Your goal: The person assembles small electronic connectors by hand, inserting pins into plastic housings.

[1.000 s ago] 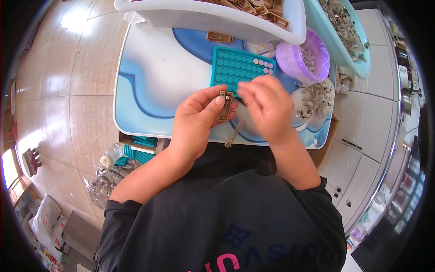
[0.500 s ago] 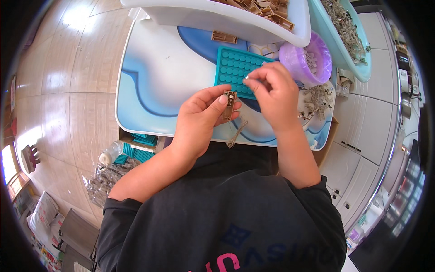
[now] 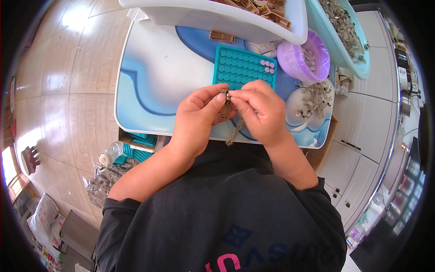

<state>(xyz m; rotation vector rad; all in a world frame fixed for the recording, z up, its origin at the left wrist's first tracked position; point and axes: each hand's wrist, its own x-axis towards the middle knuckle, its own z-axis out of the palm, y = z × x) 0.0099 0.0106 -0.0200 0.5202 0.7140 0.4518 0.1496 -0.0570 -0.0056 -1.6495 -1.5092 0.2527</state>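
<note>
The left hand holds 1 brown case over the near table. The right hand has 2 fingertips narrow at its far end; I cannot tell if they grip anything. Beyond: 1 loose case, 1 teal tray showing 5 pink discs, 1 purple bucket.

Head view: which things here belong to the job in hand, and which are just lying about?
Belonging, judging by the hands and layout:
- brown casing, held by the left hand, right hand at its upper end
- white bin of similar casings
- probably teal tray, wired parts

Apparently lying about:
- clear bottle
- white sack
</note>
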